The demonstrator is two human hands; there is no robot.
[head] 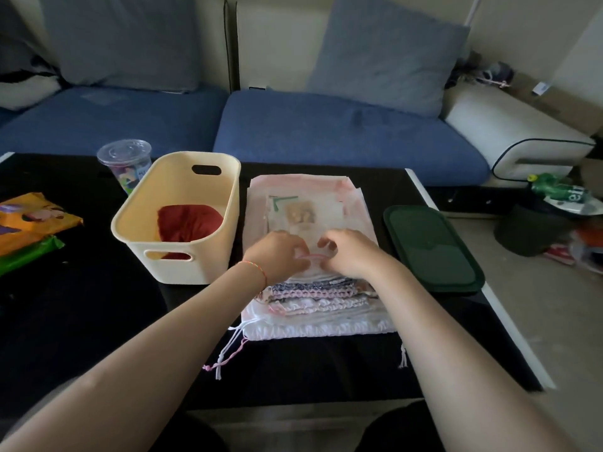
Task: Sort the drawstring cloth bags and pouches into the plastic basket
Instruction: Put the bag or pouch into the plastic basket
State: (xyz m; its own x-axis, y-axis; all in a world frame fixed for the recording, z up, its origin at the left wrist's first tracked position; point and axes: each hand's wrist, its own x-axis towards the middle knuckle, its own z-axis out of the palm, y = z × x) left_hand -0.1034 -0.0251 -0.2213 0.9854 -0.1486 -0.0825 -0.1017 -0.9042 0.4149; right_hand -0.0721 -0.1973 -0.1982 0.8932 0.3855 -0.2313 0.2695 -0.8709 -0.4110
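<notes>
The left hand (280,254) possibly pinches a pouch (313,262), mostly hidden.

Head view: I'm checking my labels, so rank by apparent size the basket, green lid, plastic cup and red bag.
1. Basket
2. Green lid, nearly as large
3. Red bag, partly hidden
4. Plastic cup, farther, partly hidden; 3 versus 4 unsure

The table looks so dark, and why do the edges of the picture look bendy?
In the head view, the black table swallows the dim room light, while the pale stack of cloth bags and cream basket stand out. The wide-angle lens bows the table's white edge and stretches the forearms near the bottom. The hands are slightly soft, not sharp.
</notes>
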